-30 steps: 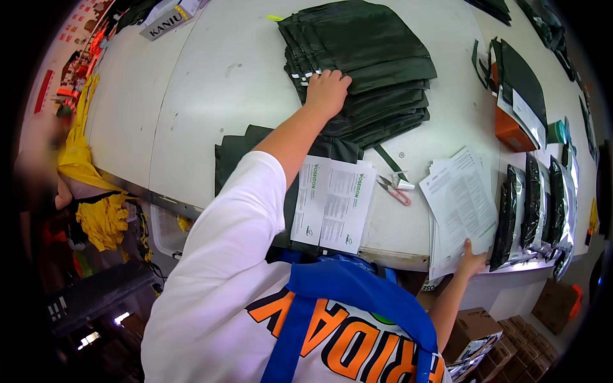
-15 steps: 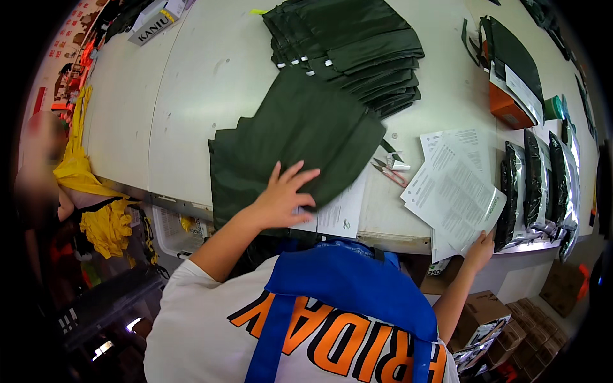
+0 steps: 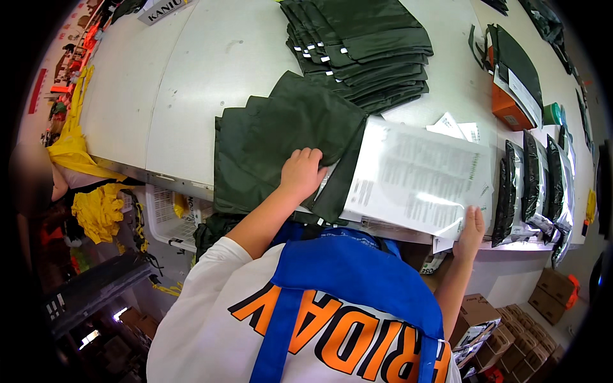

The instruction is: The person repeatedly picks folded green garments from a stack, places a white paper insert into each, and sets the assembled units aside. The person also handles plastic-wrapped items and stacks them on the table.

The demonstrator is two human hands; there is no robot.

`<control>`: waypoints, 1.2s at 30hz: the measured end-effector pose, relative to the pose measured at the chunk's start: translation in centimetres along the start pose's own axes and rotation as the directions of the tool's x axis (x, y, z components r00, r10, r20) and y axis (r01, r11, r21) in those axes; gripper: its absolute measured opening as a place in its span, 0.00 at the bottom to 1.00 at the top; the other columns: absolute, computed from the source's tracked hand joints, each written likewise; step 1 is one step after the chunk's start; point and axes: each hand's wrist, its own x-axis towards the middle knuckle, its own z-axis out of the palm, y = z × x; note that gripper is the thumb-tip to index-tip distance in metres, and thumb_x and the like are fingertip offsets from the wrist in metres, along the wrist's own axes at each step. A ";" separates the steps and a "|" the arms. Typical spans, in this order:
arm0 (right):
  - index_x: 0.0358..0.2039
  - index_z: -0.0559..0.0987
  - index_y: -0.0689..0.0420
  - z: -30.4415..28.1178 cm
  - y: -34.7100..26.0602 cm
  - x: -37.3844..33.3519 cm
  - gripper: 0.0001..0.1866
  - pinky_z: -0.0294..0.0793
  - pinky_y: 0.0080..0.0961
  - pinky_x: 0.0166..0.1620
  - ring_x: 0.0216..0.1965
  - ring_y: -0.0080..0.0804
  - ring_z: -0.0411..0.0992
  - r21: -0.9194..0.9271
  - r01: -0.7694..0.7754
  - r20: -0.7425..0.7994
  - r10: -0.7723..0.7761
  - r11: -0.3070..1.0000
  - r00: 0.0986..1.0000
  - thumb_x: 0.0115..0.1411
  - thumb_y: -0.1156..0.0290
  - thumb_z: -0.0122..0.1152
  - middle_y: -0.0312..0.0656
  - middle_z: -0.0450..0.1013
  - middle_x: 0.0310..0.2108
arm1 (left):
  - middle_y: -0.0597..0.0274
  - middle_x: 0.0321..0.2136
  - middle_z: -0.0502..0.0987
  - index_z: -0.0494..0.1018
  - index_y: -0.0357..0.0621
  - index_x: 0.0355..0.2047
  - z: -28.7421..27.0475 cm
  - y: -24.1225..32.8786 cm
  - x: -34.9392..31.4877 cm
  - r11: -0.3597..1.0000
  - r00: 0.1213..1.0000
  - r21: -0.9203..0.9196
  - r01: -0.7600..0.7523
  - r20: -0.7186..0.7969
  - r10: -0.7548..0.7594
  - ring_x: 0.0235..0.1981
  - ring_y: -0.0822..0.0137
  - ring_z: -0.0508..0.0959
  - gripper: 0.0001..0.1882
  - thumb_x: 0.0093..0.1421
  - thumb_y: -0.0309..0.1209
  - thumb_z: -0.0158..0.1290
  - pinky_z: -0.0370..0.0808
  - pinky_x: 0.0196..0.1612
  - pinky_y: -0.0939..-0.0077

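Observation:
Dark green folded fabric pieces [image 3: 262, 143] lie in a fanned pile at the table's front edge. My left hand [image 3: 302, 174] is closed on the free edge of the top piece, its fingers curled over the cloth. White paper shows in a sliver beside those fingers. In my right hand [image 3: 470, 231] is a printed sheet [image 3: 415, 175], pinched at its near right corner between thumb and fingers. The sheet is glossy and spans from the fabric's right edge across the table. Other papers [image 3: 450, 126] stick out from behind it.
A taller stack of dark green fabric [image 3: 357, 48] stands at the back. On the right are black packed bags [image 3: 509, 195] and an orange box [image 3: 511, 105] with fabric and papers. Cartons [image 3: 476, 319] stand below the table. Yellow cloth [image 3: 99, 214] hangs at left, near another person.
My right hand has drawn the printed sheet up and leftward to the fabric, covering the small snips. My left hand, spread before, has moved right and closed on the cloth, whose right side is folded back.

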 end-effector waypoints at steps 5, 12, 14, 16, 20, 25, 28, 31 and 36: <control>0.48 0.72 0.70 2.1 -1.1 -0.3 0.19 0.68 0.20 0.46 0.40 0.23 0.70 -0.189 -0.038 0.084 0.055 0.981 0.995 0.65 0.66 0.52 0.42 0.73 0.42 | 0.58 0.21 0.72 0.70 0.42 0.26 -2.1 0.5 0.5 0.960 0.992 -0.250 0.123 -0.009 -0.129 0.24 0.56 0.74 0.07 0.55 0.31 0.54 0.71 0.28 0.63; 0.56 0.67 0.69 14.0 1.1 -2.0 0.27 0.60 0.27 0.59 0.56 0.34 0.65 -0.393 -0.019 0.262 0.132 0.919 0.956 0.64 0.61 0.53 0.50 0.68 0.54 | 0.58 0.23 0.70 0.69 0.43 0.26 -4.2 3.5 0.8 0.959 0.999 -0.281 -0.031 0.025 0.039 0.26 0.55 0.73 0.06 0.57 0.31 0.52 0.69 0.28 0.63; 0.52 0.71 0.64 16.8 2.7 -2.7 0.18 0.70 0.24 0.45 0.41 0.25 0.71 -0.337 -0.033 0.545 0.224 0.941 0.808 0.64 0.67 0.52 0.45 0.76 0.40 | 0.57 0.23 0.70 0.69 0.43 0.26 -4.2 3.8 0.5 0.960 0.998 -0.281 -0.011 0.062 0.030 0.26 0.54 0.73 0.06 0.56 0.30 0.52 0.69 0.28 0.62; 0.50 0.72 0.62 18.7 3.6 -3.1 0.18 0.72 0.25 0.39 0.34 0.27 0.72 -0.373 0.041 0.625 0.219 0.927 0.749 0.63 0.66 0.52 0.46 0.76 0.34 | 0.57 0.24 0.71 0.71 0.46 0.26 -4.3 2.9 0.0 0.989 0.984 -0.138 -0.046 0.162 0.068 0.29 0.53 0.74 0.06 0.56 0.34 0.52 0.71 0.30 0.62; 0.51 0.71 0.58 17.7 0.9 -2.0 0.19 0.72 0.27 0.38 0.30 0.31 0.73 -0.554 0.126 0.543 0.242 0.823 0.804 0.61 0.65 0.55 0.46 0.74 0.31 | 0.59 0.28 0.75 0.75 0.49 0.26 -6.1 -1.7 -0.2 0.968 0.794 0.225 -0.108 0.605 -0.052 0.33 0.55 0.77 0.11 0.55 0.42 0.52 0.73 0.33 0.62; 0.54 0.69 0.61 3.2 5.5 4.6 0.29 0.64 0.38 0.54 0.49 0.45 0.67 -0.871 0.216 -0.086 -0.570 0.441 0.817 0.53 0.62 0.65 0.52 0.69 0.48 | 0.56 0.34 0.73 0.71 0.46 0.44 -5.8 -3.0 7.0 0.966 0.990 -0.242 0.086 0.128 -0.057 0.34 0.61 0.74 0.20 0.52 0.35 0.59 0.72 0.37 0.68; 0.56 0.64 0.67 -1.8 4.7 4.0 0.43 0.62 0.44 0.56 0.51 0.55 0.64 -0.926 -0.313 -0.375 -0.452 0.208 0.809 0.46 0.54 0.71 0.54 0.67 0.51 | 0.54 0.32 0.76 0.71 0.47 0.45 -3.2 -3.7 12.8 0.903 0.945 -0.343 0.260 -0.102 -0.311 0.32 0.59 0.77 0.19 0.53 0.34 0.59 0.74 0.38 0.68; 0.54 0.65 0.68 -6.1 6.7 4.6 0.45 0.66 0.42 0.52 0.49 0.52 0.66 -0.878 -0.324 -0.424 -0.259 0.352 0.868 0.42 0.52 0.74 0.53 0.71 0.45 | 0.51 0.27 0.78 0.74 0.44 0.37 -1.1 -5.6 16.1 0.909 0.948 -0.344 0.236 -0.122 -0.293 0.31 0.54 0.79 0.12 0.52 0.32 0.57 0.75 0.38 0.64; 0.53 0.66 0.69 -5.8 6.6 4.7 0.45 0.69 0.38 0.50 0.44 0.51 0.71 -0.808 -0.332 -0.483 -0.224 0.486 0.847 0.41 0.53 0.74 0.55 0.72 0.40 | 0.58 0.24 0.77 0.76 0.42 0.34 -3.9 -4.0 15.7 0.800 0.932 -0.554 0.232 -0.108 -0.345 0.26 0.65 0.79 0.07 0.54 0.24 0.51 0.75 0.29 0.71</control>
